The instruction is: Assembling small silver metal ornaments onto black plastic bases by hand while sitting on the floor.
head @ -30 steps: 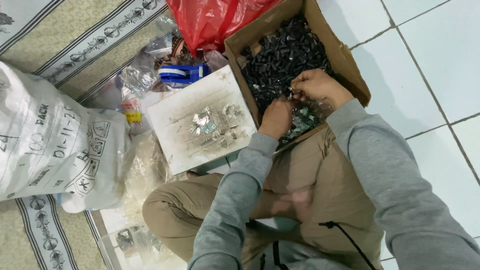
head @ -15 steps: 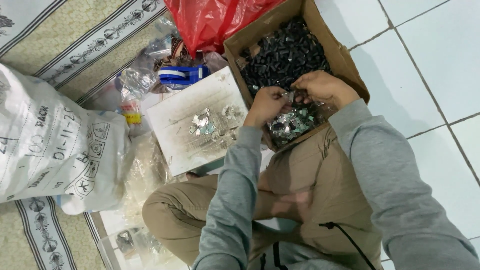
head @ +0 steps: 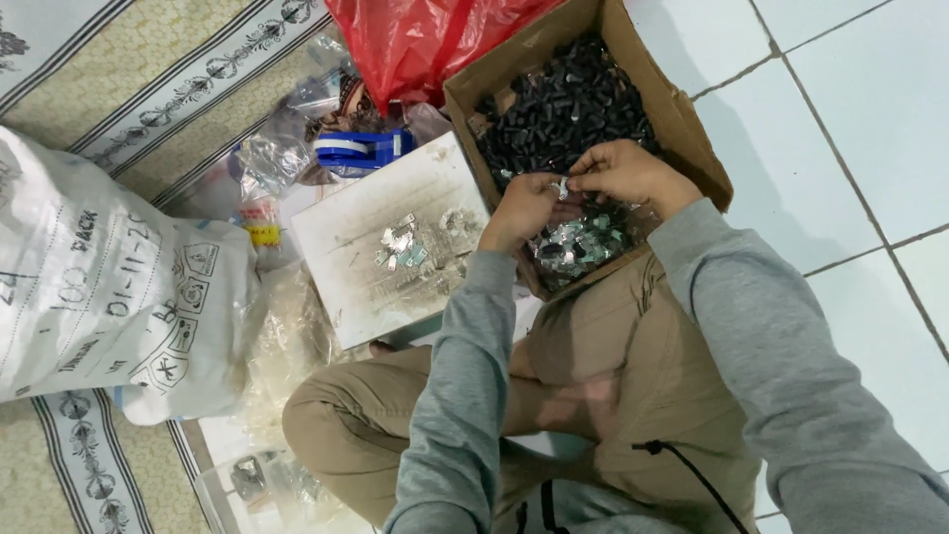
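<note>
left grip (head: 521, 210) and right grip (head: 625, 173) pinch small metal piece (head: 560, 186) | over cardboard box (head: 682, 109)

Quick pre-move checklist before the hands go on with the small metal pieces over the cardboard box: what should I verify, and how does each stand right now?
1. Both hands over the cardboard box: ok, left hand and right hand meet above it.
2. Small metal piece pinched between the fingertips: ok, though which hand grips it cannot tell.
3. Black parts contained in the box: ok.
4. Shiny metal pieces within reach in the near end of the box: ok.
5. White board beside the box bears a small pile of metal pieces: ok, with bare space left.
6. Blue tape dispenser apart from the hands: ok.
</note>
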